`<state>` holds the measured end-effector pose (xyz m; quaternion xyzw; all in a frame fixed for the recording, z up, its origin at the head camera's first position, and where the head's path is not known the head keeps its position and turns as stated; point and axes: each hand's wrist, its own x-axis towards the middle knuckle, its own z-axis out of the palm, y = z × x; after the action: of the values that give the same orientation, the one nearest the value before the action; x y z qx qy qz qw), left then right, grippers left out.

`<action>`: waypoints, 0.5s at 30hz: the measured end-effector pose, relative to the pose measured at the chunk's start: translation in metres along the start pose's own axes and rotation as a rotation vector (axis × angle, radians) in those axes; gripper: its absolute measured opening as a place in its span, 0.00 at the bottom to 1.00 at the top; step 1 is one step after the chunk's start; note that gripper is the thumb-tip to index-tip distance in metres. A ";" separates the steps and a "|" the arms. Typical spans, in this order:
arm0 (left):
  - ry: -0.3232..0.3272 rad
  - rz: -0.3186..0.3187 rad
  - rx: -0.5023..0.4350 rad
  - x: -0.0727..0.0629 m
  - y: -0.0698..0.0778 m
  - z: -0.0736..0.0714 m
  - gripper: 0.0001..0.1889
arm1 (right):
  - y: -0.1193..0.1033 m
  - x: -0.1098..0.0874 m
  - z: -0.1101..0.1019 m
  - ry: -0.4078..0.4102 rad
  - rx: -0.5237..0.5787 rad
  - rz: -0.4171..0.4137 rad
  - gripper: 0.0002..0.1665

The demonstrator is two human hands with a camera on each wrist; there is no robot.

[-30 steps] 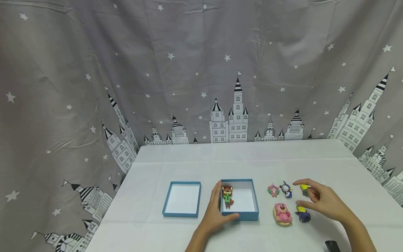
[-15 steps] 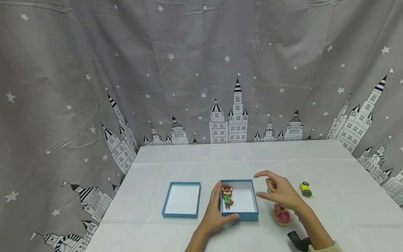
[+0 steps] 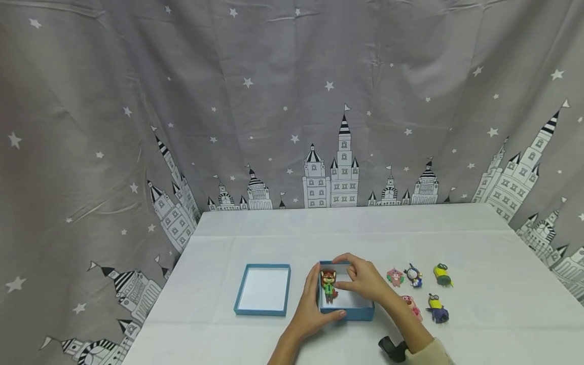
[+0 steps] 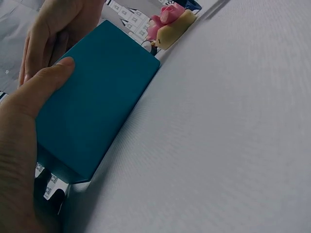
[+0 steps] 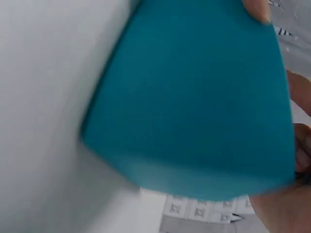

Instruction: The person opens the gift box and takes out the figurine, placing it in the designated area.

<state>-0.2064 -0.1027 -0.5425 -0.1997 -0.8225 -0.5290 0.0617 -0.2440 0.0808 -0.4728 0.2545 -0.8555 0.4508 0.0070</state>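
Note:
A blue box [image 3: 358, 314] with a white inside stands in the middle of the table. My left hand [image 3: 310, 309] grips its left side, the thumb pressed on the front wall, as the left wrist view also shows on the box [image 4: 102, 97]. Inside, at the left, lies a fox figurine [image 3: 328, 291] in a green top. My right hand [image 3: 365, 281] is over the box, index finger and thumb spread apart, with nothing seen between them. Its thumb tip is beside the fox; whether it touches cannot be told. The box wall [image 5: 194, 107] hides much of that hand in the right wrist view.
A blue-rimmed box lid [image 3: 263, 312] lies left of the box. To the right are a pink star-shaped figure [image 3: 395, 277], a penguin-like figure [image 3: 413, 276], a pink bear [image 3: 412, 307] partly behind my right arm, and two yellow minion figures, one upper [image 3: 442, 275] and one lower [image 3: 438, 310].
My right hand has moved left, from the minion figures, past the other figures, to over the box. The left hand and the fox figurine have stayed in place.

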 end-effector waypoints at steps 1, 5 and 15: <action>0.000 0.001 -0.001 0.000 0.000 0.000 0.60 | 0.000 0.001 0.004 -0.006 -0.009 0.003 0.29; -0.002 0.003 0.006 0.000 -0.001 0.000 0.60 | 0.001 0.002 0.015 -0.025 -0.024 0.042 0.33; -0.004 0.019 0.008 0.000 -0.001 0.000 0.59 | 0.001 0.004 0.021 -0.112 -0.081 0.089 0.47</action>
<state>-0.2064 -0.1031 -0.5433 -0.2083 -0.8227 -0.5248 0.0661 -0.2433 0.0635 -0.4849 0.2407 -0.8826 0.4006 -0.0507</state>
